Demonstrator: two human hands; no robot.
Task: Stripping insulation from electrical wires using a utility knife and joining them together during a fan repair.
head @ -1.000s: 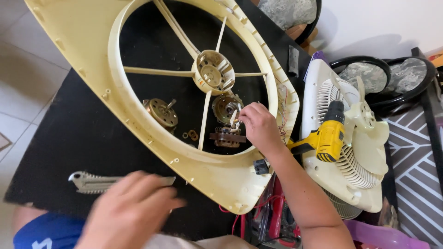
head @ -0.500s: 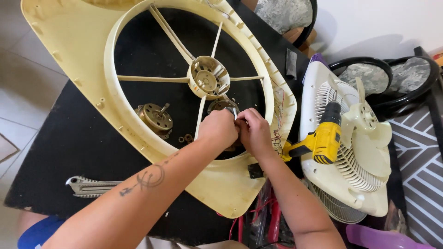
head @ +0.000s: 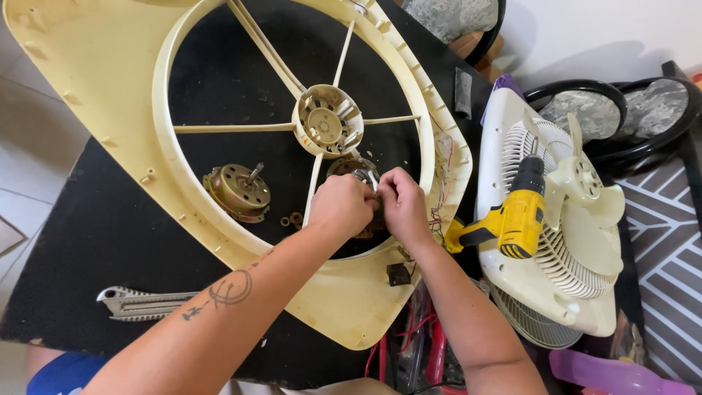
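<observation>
Now that the left hand (head: 342, 205) has left the table's lower edge and joined the right hand (head: 401, 206), both pinch a small metal part (head: 369, 178) at mid-frame, inside the cream fan frame (head: 88, 66), beside the loose motor (head: 238, 192).

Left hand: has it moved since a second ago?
Yes. The left hand went from near the grey cutter at the table's front edge up to the small motor part inside the fan frame, meeting the right hand.

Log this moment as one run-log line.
left hand: grips small motor part | right hand: pinches same part | fan frame: flat on black table | drill: idle
</observation>
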